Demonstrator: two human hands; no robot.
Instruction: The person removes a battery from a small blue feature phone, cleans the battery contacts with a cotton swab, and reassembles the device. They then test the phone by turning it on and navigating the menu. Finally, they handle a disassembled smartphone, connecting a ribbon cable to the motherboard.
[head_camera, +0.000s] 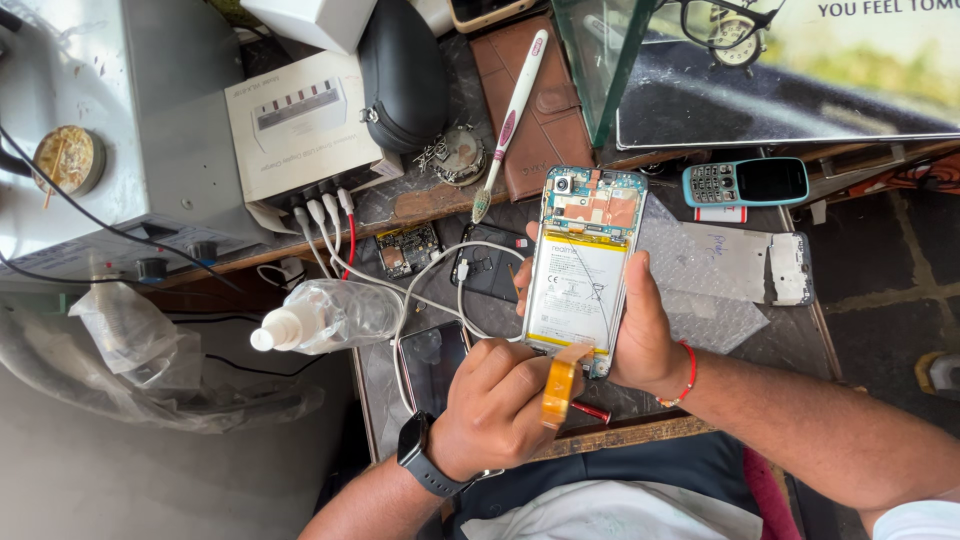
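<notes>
Left hand (495, 400), with a dark watch (425, 458) on its wrist, is closed around a small roll of yellow tape (560, 385), and I see the roll touching the bottom end of the opened phone (583, 265). Right hand (640, 330), with a red thread band (688, 372) on the wrist, grips that phone from its right side and holds it up over the worn wooden table (640, 428). The phone has no back, so I can see a flat white battery with a yellow strip low down and shiny orange and blue parts at the top. Just left of it lie white wires (420, 285) and a dark phone with smooth glass (432, 362). A see-through plastic bottle with a white nozzle (320, 320) lies on its side, and I cannot tell how much is in it. To the right lies a grey phone back cover (740, 265). Farther off I see a small blue button phone (745, 182), a white toothbrush (510, 120) on a brown leather case (540, 110), a white box with a grey picture on top (300, 125), and a soft black pouch (402, 75).
</notes>
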